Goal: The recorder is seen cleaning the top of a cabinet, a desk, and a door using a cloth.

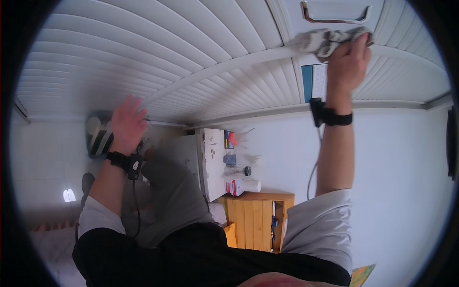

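My right hand presses a crumpled grey cloth against a white cabinet panel with slatted fronts. The cloth lies right beside a chrome bar handle. Close to the right wrist, a teal and white sheet with small print shows on the panel, partly hidden by the hand. My left hand is empty, with fingers spread near the slatted door; whether it touches the door I cannot tell. Black straps with small devices and cables circle both wrists.
Behind my left hand, a bin-like container stands on the tiled floor. A worn white cabinet carries boxes, a bottle and a white cup. Near it stands a wooden bed headboard or shelf. A bed is at lower left.
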### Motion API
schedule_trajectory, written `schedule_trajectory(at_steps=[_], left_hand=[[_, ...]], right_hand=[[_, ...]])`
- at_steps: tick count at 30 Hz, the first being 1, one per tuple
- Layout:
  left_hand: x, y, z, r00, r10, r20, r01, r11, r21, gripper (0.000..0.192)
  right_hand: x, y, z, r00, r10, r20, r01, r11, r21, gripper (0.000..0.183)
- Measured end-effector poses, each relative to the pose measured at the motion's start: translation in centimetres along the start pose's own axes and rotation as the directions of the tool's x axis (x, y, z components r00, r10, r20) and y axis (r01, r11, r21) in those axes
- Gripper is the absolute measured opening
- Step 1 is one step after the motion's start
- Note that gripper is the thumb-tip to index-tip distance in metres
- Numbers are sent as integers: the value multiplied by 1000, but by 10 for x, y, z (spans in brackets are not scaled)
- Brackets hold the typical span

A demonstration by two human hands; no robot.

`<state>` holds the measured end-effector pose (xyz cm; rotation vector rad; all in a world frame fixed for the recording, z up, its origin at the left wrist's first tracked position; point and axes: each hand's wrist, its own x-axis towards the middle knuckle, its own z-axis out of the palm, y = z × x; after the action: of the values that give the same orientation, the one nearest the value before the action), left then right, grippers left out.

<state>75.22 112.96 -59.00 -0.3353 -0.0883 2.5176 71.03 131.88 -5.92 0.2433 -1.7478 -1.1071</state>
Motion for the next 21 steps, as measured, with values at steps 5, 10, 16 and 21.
schedule_trajectory(at_steps=[5,10,16,21], left_hand=[[0,3,8,999,9,-51,-7,999,32,54],[-6,16,15,997,50,-60,-40,986,159,54],[-21,14,56,994,89,-58,-72,964,255,62],[-114,-4,91,975,214,-60,-197,957,211,63]], right_hand=[[-90,-103,4,987,108,122,-131,971,200,55],[-201,-217,-26,852,-66,520,-269,796,542,49],[-335,-217,-94,420,-2,908,-906,64,419,40],[-431,-166,-177,-48,-380,924,-19,-924,-382,31]])
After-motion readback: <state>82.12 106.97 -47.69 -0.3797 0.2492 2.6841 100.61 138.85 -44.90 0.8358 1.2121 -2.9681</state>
